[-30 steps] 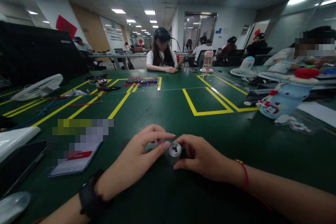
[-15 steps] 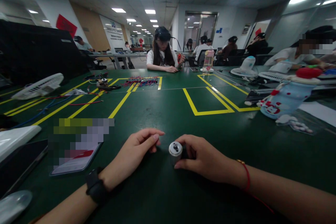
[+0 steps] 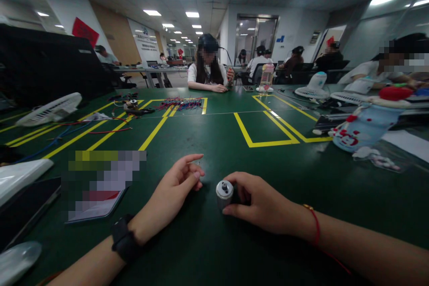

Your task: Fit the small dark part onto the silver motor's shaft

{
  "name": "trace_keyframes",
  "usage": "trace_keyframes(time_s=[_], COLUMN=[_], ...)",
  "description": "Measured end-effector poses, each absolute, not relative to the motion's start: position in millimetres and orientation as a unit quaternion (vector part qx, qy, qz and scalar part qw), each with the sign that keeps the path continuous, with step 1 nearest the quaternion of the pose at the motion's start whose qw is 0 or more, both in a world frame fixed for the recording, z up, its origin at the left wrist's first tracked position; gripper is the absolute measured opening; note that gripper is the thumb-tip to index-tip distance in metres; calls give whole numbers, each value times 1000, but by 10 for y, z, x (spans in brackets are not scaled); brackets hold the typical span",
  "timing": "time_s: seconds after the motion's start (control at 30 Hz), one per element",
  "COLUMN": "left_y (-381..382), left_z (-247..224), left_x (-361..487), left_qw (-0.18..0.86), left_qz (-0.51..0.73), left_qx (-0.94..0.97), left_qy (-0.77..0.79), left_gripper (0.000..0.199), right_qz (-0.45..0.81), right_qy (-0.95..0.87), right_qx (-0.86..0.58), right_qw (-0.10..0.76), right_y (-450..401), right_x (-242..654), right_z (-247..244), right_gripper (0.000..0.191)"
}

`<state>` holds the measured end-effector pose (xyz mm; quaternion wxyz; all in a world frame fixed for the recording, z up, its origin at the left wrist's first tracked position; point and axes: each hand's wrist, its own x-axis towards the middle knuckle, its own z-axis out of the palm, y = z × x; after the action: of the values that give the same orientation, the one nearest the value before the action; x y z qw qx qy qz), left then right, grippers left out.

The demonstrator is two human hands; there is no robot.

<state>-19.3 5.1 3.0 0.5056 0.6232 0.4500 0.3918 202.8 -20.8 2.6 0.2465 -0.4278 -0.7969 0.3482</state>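
A small silver electric motor (image 3: 225,194) stands upright on the green table, its short shaft and end face pointing up. Around its right side, my right hand (image 3: 258,201) grips it between thumb and fingers; some fingertips are hidden behind it. To the left of the motor, my left hand (image 3: 179,183) hovers apart from it with nothing visible in its grasp. The index finger is stretched out and the others are loosely bent near the thumb.
A phone (image 3: 97,203) lies left of my left hand. Loose wires (image 3: 182,103) are spread farther back. At right are a blue cup (image 3: 365,127) and a small plastic bag (image 3: 378,159). Across the table (image 3: 201,138) sits a person (image 3: 208,69) with a hand raised.
My left index finger has lifted and straightened, and that hand has drawn slightly away from the motor. My right hand keeps its grip. The motor stays in nearly the same place.
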Motion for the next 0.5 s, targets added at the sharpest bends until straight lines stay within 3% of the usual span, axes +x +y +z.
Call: trace_keyframes(time_s=[0.17,0.5], left_y=[-28,-161], left_z=[108,251], left_x=[-187,-96], left_qw=[454,379], left_qz=[296,293], left_qx=[723,792], left_qy=[429,380], left_gripper=[19,24], right_qz=[353,337], right_qy=[-797,-807], right_qx=[-422,-417], right_qw=[247,250], right_y=[-197,-190], right_x=[2034,2023], right_z=[15,5], right_gripper=[37,35])
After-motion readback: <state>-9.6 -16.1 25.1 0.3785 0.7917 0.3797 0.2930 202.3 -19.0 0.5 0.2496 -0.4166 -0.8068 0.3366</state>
